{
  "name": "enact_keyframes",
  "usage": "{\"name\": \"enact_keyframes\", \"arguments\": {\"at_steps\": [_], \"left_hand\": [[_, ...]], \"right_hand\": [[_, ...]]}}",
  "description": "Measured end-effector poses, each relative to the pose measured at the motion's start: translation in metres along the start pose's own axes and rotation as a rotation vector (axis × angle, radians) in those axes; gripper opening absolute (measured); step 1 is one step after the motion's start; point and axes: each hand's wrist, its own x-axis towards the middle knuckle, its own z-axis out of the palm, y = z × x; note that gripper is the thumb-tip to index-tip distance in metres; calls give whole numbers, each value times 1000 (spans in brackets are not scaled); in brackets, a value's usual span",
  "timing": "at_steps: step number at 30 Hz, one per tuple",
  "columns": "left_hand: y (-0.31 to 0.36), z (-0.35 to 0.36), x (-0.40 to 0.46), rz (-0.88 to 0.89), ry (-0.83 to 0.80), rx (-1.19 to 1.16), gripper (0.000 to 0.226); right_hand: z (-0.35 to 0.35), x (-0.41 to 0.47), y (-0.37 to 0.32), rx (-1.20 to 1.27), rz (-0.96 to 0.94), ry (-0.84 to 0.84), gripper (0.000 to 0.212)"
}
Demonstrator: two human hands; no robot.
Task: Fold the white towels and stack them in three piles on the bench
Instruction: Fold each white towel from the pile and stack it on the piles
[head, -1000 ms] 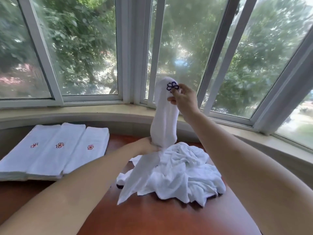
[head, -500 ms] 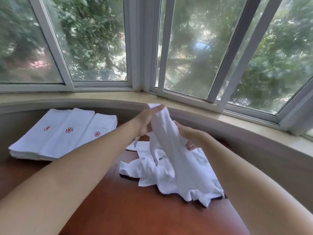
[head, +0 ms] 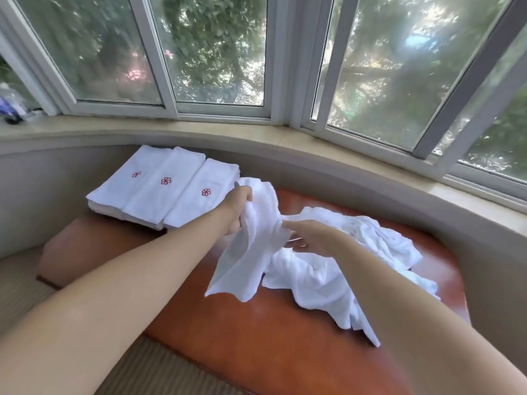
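Observation:
My left hand [head: 238, 213] grips the upper part of a white towel [head: 251, 252], which hangs crumpled above the bench. My right hand [head: 309, 235] reaches in from the right and pinches that towel's right edge with its fingertips. Behind and under my right arm a heap of unfolded white towels [head: 350, 269] lies on the brown bench [head: 256, 343]. At the back left three piles of folded towels sit side by side, each with a red flower on top: left pile [head: 125, 181], middle pile [head: 159, 192], right pile [head: 205, 201].
A curved beige wall and window sill [head: 285, 138] ring the bench at the back and right. Small blurred objects [head: 11, 106] stand on the sill at far left. Striped flooring [head: 159, 374] shows below the bench's front edge.
The towel has come down from being held high by my right hand. My left hand now grips its top and my right hand has dropped to its side edge. The view has turned downward.

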Motion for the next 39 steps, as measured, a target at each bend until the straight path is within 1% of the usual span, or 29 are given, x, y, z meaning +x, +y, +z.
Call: {"name": "enact_keyframes", "arguments": {"at_steps": [1, 2, 3, 4, 6, 7, 8, 10, 12, 14, 16, 18, 21, 24, 27, 29, 31, 33, 34, 35, 37, 39], "left_hand": [[-4, -7, 2, 5, 17, -1, 64], [-7, -17, 5, 6, 42, 33, 75], [-9, -27, 6, 5, 75, 92, 76], [-10, -37, 7, 20, 112, 154, 69], [-10, -61, 9, 87, 190, 247, 38], [-8, -73, 10, 133, 229, 260, 25], [-9, -85, 12, 171, 266, 255, 20], [-14, -108, 16, 170, 307, 226, 24], [-21, -124, 19, 151, 333, 219, 26], [-27, -137, 21, 133, 358, 245, 29], [-31, -150, 24, 106, 383, 241, 34], [-33, -161, 26, 77, 398, 149, 33], [-32, -171, 27, 25, 424, -49, 35], [-31, -174, 29, 7, 422, -147, 34], [-31, -181, 28, -27, 440, -258, 24], [-34, -191, 28, -64, 398, -314, 25], [-40, -201, 27, -92, 307, -240, 30], [-44, -209, 24, -85, 255, -195, 28], [-44, -212, 24, -60, 257, -199, 31], [-43, -214, 24, -28, 272, -213, 32], [-40, -219, 23, 26, 297, -207, 24], [-36, -224, 23, 44, 276, -148, 16]], "right_hand": [[5, 5, 0, 4, -50, 62, 41], [9, 10, 0, 4, -79, 107, 36], [10, 13, -2, 9, -94, 148, 37], [9, 16, -4, 30, -106, 193, 39], [2, 19, -10, 146, -168, 263, 37], [-3, 20, -15, 232, -204, 267, 34], [-7, 21, -21, 320, -231, 261, 34], [-13, 22, -32, 454, -250, 266, 32], [-15, 23, -42, 538, -251, 326, 28], [-20, 23, -49, 575, -248, 372, 25], [-26, 23, -55, 561, -243, 396, 26], [-30, 20, -60, 580, -255, 423, 24], [-34, 17, -66, 642, -245, 473, 19], [-35, 16, -68, 584, -210, 481, 20], [-35, 13, -69, 563, -215, 473, 18], [-35, 11, -69, 536, -240, 435, 16], [-35, 10, -65, 363, -233, 410, 13], [-33, 10, -62, 201, -228, 454, 8], [-32, 10, -60, 190, -238, 481, 9], [-32, 10, -58, 211, -259, 494, 13], [-33, 9, -56, 245, -305, 488, 28], [-33, 7, -55, 254, -337, 450, 30]]}}
